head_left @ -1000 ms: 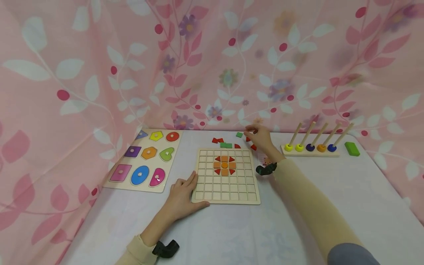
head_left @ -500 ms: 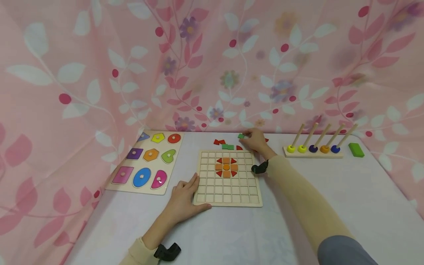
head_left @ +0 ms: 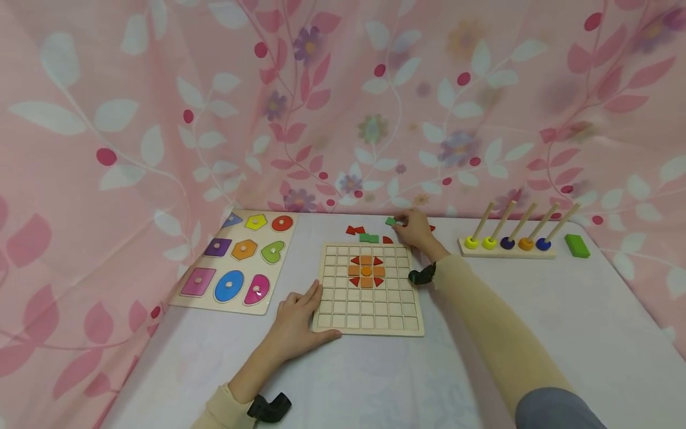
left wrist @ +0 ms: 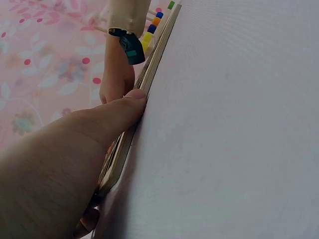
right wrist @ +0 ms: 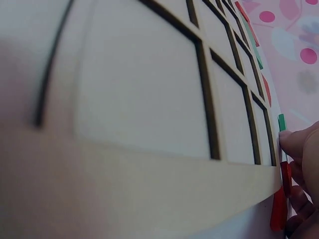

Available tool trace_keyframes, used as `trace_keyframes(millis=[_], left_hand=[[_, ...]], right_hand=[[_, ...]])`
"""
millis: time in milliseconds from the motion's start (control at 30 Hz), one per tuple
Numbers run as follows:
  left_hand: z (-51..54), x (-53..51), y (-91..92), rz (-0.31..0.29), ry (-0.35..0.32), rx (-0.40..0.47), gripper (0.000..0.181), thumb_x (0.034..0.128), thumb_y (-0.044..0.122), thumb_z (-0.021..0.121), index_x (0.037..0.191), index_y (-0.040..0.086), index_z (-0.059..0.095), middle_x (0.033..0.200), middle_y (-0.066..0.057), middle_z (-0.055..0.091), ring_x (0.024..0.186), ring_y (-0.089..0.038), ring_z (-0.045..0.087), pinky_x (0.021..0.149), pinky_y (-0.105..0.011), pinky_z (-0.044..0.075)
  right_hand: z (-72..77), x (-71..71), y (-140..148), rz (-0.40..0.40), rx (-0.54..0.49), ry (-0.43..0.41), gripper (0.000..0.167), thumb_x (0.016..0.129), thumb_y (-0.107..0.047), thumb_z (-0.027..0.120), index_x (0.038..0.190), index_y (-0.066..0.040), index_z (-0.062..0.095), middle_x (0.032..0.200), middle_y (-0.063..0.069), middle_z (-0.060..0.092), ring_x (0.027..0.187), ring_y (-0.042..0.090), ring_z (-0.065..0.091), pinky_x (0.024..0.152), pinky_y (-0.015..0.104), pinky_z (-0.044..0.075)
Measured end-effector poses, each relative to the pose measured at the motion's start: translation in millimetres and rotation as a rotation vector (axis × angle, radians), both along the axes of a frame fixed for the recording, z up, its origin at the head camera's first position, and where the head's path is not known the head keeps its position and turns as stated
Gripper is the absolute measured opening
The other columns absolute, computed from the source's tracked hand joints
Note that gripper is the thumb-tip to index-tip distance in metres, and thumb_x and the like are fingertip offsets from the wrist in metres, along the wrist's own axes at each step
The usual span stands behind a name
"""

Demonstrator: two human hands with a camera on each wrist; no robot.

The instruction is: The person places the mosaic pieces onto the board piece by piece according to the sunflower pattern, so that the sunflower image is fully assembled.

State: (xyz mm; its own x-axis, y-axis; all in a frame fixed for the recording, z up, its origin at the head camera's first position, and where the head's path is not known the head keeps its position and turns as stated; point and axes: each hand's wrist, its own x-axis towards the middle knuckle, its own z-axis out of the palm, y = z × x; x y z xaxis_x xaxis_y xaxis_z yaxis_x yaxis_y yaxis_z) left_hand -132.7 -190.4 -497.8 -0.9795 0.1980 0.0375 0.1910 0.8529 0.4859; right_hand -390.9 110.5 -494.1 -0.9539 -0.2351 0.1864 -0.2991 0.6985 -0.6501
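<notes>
In the head view a square wooden grid board (head_left: pixel 367 310) lies mid-table. An orange round piece (head_left: pixel 366 271), orange squares (head_left: pixel 366 260) and red triangles (head_left: pixel 378 282) form a pattern on it. My left hand (head_left: pixel 293 325) rests at the board's near left corner, thumb along the front edge and forefinger against the left side. Behind the board's far right corner, my right hand (head_left: pixel 414 229) bends its fingers down among loose pieces. Its thumb tip touches or nearly touches a green piece (right wrist: pixel 282 122); a red piece (right wrist: pixel 286 179) lies by its fingers. Whether it pinches anything is hidden.
Green pieces (head_left: pixel 368 238), a red quarter-round (head_left: pixel 387 240) and red pieces (head_left: pixel 355 230) lie behind the board. A knobbed shape puzzle (head_left: pixel 236 286) lies left. A peg stand (head_left: pixel 506 253) with coloured beads and a green block (head_left: pixel 577 245) stand right, before the pink floral cloth (head_left: pixel 343 119).
My right hand has come down and slightly left onto the loose pieces, its fingers reaching beside the green piece. Over the last half second it barely moves. My left hand stays at the board's corner.
</notes>
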Motion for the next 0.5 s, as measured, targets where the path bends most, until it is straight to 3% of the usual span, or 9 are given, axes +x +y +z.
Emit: trace_keyframes(millis=[167,333,500], left_hand=[[-1.1,-1.3,-0.2,0.002,0.0,-0.005,0.114,0.0778,0.07,0.083,0.163,0.008,0.04,0.174,-0.006,0.031,0.116,-0.022,0.046,0.092,-0.041,0.037],[-2.4,-1.9,-1.1,0.003,-0.001,-0.011,0.115,0.0776,0.072,0.082,0.164,0.009,0.04,0.174,-0.006,0.031,0.116,-0.022,0.046,0.092,-0.041,0.037],[-2.8,-2.5,-1.2,0.002,0.002,-0.019,0.115,0.0776,0.073,0.082,0.164,0.009,0.04,0.174,-0.006,0.032,0.116,-0.022,0.046,0.093,-0.042,0.038]], right_hand=[[1.7,1.1,-1.1,-0.012,0.007,-0.014,0.033,0.103,-0.012,0.066,0.129,0.009,0.067,0.13,0.029,0.061,0.122,0.043,0.058,0.106,0.053,0.047],[12.1,7.0,-1.9,-0.021,-0.043,-0.096,0.037,0.105,-0.016,0.063,0.133,0.007,0.063,0.13,0.027,0.064,0.119,0.04,0.06,0.103,0.053,0.049],[28.7,29.8,-3.5,-0.003,-0.144,-0.096,0.035,0.108,-0.016,0.06,0.135,0.007,0.062,0.125,0.025,0.066,0.108,0.036,0.059,0.091,0.045,0.049]])
